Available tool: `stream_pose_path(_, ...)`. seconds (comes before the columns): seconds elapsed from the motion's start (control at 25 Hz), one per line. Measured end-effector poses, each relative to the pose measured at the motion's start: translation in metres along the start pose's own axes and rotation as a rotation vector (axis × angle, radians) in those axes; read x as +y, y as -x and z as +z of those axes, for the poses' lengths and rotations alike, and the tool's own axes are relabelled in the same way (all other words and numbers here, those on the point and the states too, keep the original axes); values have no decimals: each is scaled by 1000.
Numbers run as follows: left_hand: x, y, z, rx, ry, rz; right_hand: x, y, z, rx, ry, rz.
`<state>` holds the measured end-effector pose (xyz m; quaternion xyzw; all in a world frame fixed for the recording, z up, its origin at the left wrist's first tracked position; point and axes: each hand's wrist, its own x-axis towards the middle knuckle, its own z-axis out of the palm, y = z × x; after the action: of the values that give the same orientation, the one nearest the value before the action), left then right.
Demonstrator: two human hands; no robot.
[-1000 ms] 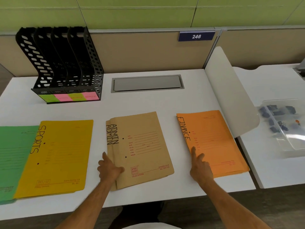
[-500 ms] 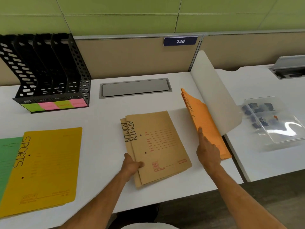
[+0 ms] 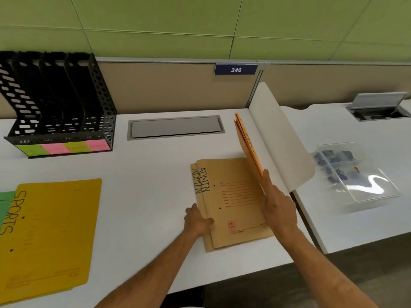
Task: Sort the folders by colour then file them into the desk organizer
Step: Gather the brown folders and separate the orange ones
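Since half a second ago the orange paper folders [image 3: 249,147] have swung up nearly onto their edge, lifted clear of the white desk [image 3: 144,174]. The right hand [image 3: 278,207] grips their near end, forefinger laid straight along the stack. Just left of that hand lie two brown card folders marked ADMIN [image 3: 231,203], flat and overlapping; the left hand [image 3: 198,221] pinches their near left edge, thumb on top. Well to the left of the left hand lies a yellow folder marked SPORTS [image 3: 51,236], overlapping a green folder [image 3: 5,203] at the frame's edge. Far beyond the left hand stands the black perforated desk organizer [image 3: 57,103], with green and pink labels along its base. Right of the right hand rises a white curved divider [image 3: 280,138], and past it lies a clear plastic tray [image 3: 355,172] of small dark clips.
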<state>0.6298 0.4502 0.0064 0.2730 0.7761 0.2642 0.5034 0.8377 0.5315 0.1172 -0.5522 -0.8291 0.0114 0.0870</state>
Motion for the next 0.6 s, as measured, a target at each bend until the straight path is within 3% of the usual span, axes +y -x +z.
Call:
stream_pose_path(0.08, 11, 11, -23, 10, 179, 65, -35, -1, -1, -27, 10, -94)
stream_pose_path(0.24, 23, 32, -78, -176, 664, 123, -136, 17, 22, -212, 25, -338)
stream_pose_path(0.44, -27, 38, -116, 104, 611, 110, -188, 41, 62, -503, -247, -574)
stream_pose_path(0.52, -53, 38, -127, 202, 576, 94, -176, 38, 78, -501, -448, -500)
stream_pose_path(0.6, -77, 39, -141, 273, 574, 54, -150, 30, 97, -315, -538, -304)
